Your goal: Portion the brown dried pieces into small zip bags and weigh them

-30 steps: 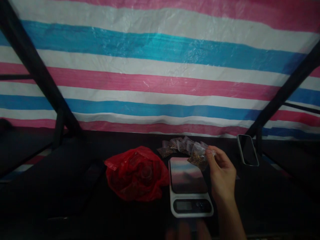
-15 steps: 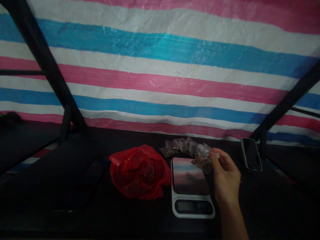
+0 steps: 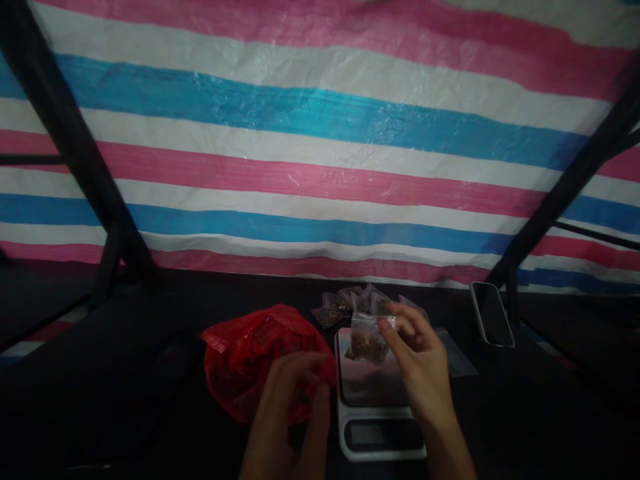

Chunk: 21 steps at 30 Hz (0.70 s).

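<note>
Between thumb and fingers, my right hand (image 3: 423, 360) pinches the top corner of a small clear zip bag (image 3: 369, 339) with brownish bits inside. The bag hangs over the metal plate of a white kitchen scale (image 3: 350, 433). My left hand (image 3: 295, 410), a little blurred, is in front of a crumpled red plastic bag (image 3: 240, 353), with thumb and fingers apart and nothing seen in it. What lies inside the red bag cannot be made out. Behind the scale, several similar filled zip bags (image 3: 345, 300) lie in a cluster.
A flat, clear zip bag (image 3: 455, 353) lies right of the scale, partly behind my right hand. Farther right, a phone (image 3: 493, 315) leans near a black frame post (image 3: 550, 207). Another black post (image 3: 75, 133) slants at left. Striped plastic sheeting (image 3: 320, 180) hangs behind the black table (image 3: 240, 283).
My right hand has carried the small zip bag left, over the scale. My left hand has come into view beside the red bag. The flat zip bag now shows at right.
</note>
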Tool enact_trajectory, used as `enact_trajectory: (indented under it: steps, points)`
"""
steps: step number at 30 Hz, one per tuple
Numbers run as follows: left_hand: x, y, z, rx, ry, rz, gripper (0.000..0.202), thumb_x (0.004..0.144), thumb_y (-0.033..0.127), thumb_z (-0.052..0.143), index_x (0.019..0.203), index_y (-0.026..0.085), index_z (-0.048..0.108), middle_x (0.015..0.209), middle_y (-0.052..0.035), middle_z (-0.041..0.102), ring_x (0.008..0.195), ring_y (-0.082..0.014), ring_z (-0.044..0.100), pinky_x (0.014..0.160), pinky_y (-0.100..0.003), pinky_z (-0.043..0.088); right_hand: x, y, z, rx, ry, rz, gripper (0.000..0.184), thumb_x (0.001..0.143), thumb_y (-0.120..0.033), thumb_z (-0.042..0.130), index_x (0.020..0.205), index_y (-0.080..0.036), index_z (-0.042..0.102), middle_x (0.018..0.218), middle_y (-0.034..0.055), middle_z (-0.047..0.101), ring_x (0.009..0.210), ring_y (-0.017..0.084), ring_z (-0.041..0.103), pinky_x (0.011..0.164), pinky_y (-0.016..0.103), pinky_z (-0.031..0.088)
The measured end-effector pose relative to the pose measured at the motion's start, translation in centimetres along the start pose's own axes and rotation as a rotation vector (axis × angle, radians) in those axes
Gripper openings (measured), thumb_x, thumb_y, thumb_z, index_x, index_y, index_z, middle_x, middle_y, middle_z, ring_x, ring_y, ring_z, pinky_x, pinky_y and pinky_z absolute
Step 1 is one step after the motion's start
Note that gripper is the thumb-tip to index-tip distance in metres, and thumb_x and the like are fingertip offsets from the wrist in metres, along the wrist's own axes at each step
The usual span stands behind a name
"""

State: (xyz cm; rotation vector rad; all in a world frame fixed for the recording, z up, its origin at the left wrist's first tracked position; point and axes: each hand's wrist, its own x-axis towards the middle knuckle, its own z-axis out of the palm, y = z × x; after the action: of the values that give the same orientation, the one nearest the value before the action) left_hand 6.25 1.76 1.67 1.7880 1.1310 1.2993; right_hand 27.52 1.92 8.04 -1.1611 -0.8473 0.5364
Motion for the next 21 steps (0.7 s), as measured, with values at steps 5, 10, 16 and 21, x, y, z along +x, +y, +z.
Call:
enact_trajectory:
  steps: [5, 10, 16, 21]
  points:
    - [3.2, 1.6, 1.7, -0.2, 0.023, -0.127, 0.04, 0.099, 0.045, 0.064, 0.135, 0.028, 0.068, 0.135, -0.0087, 0.075, 0.119, -0.0249, 0.075, 0.101, -0.038, 0.062, -0.9, -0.2, 1.5, -0.005, -0.246, 0.051, 0.041, 0.075, -0.05, 0.093, 0.099, -0.022, 0.075, 0.068, -0.004, 0.065, 0.064, 0.014, 0.057, 0.061, 0.025, 0.046]
    - [2.3, 1.4, 2.2, -0.328, -0.116, -0.19, 0.041, 0.103, 0.052, 0.056, 0.116, 0.022, 0.08, 0.116, -0.0092, 0.083, 0.104, -0.0246, 0.079, 0.096, -0.034, 0.063, -1.4, 0.2, 2.4, -0.028, -0.384, 0.087, 0.035, 0.078, -0.047, 0.091, 0.098, -0.023, 0.077, 0.074, -0.0017, 0.07, 0.068, 0.015, 0.06, 0.063, 0.024, 0.047]
    - [2.6, 1.6, 2.3, -0.368, -0.011, -0.244, 0.041, 0.099, 0.056, 0.06, 0.101, 0.022, 0.083, 0.1, -0.0061, 0.085, 0.086, -0.0221, 0.08, 0.08, -0.028, 0.064, -1.6, 0.5, 2.8, 0.047, -0.417, 0.139, 0.037, 0.078, -0.042, 0.092, 0.106, -0.025, 0.075, 0.08, -0.0014, 0.074, 0.074, 0.016, 0.066, 0.068, 0.025, 0.051]
    - [3.0, 1.9, 2.5, -0.396, 0.044, -0.259, 0.043, 0.093, 0.06, 0.065, 0.092, 0.021, 0.082, 0.09, -0.0059, 0.084, 0.078, -0.0219, 0.079, 0.072, -0.027, 0.064, -1.7, 0.7, 3.0, 0.024, -0.418, 0.129, 0.029, 0.081, -0.038, 0.088, 0.101, -0.024, 0.073, 0.084, 0.0001, 0.075, 0.079, 0.017, 0.068, 0.073, 0.026, 0.053]
